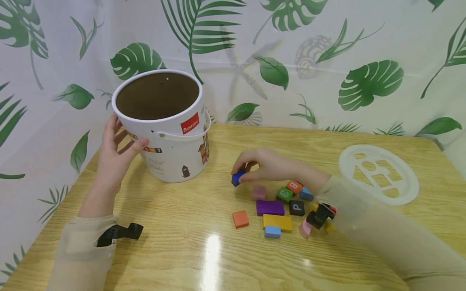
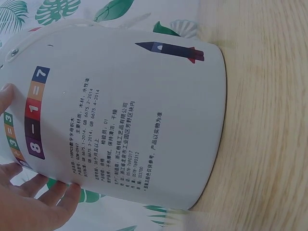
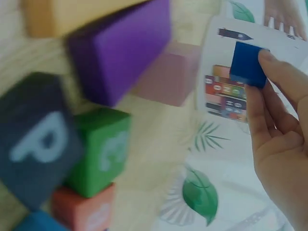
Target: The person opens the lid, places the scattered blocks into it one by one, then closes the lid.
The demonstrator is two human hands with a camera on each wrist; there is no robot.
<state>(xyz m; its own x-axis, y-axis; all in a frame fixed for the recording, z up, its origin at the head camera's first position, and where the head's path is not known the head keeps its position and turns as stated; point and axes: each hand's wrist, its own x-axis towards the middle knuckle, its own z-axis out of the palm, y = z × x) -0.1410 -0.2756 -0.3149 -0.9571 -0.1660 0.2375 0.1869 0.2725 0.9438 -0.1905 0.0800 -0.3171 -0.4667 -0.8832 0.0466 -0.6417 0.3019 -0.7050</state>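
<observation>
My right hand (image 1: pixel 260 165) pinches a dark blue block (image 1: pixel 238 178) between thumb and fingers, close over the table; the right wrist view shows the block (image 3: pixel 249 64) at the fingertips. On the left, my left hand (image 1: pixel 115 155) rests against the side of a white bucket (image 1: pixel 174 155), thumb on the front and fingers around the far left side. The bucket stands upright with its top uncovered. In the left wrist view the fingers (image 2: pixel 65 197) touch its printed wall. Right below my right hand sits a pink block (image 1: pixel 259 192).
Beside the pink block lie a purple block (image 1: pixel 270 207), a yellow block (image 1: pixel 277 222), an orange square (image 1: pixel 240 219), a green block (image 1: pixel 284 194), a black "P" block (image 1: pixel 297 208) and several others. A white plate with cut-out shapes (image 1: pixel 409 178) lies at the right. Leaf-patterned cloth (image 1: pixel 225 81) hangs behind.
</observation>
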